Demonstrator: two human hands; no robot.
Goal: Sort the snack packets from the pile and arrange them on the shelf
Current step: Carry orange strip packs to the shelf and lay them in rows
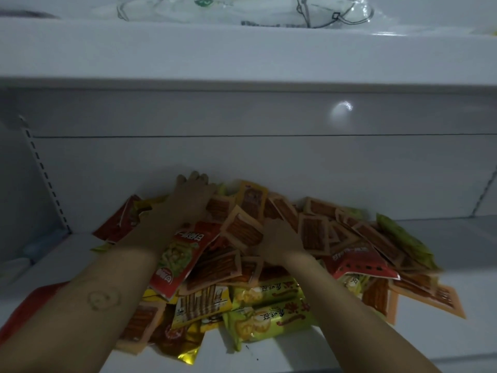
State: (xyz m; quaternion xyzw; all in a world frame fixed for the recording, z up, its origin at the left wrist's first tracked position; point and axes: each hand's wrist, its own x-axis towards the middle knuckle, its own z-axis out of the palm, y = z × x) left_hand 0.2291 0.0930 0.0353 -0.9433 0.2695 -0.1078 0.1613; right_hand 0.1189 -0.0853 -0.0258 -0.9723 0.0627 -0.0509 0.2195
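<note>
Resting atop the pile [269, 300], left hand [192, 196] lies open at back, right hand [279, 238] centrally, grip unclear.

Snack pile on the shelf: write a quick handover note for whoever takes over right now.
Left hand reaches over the back of the pile; grip unclear.
Right hand rests on the pile's middle, blurred; grip unclear.
The pile mixes orange, red, yellow and green kinds, all on the shelf.
Done: nothing sorted in view. Left: separate by kind, arrange in rows.
</note>
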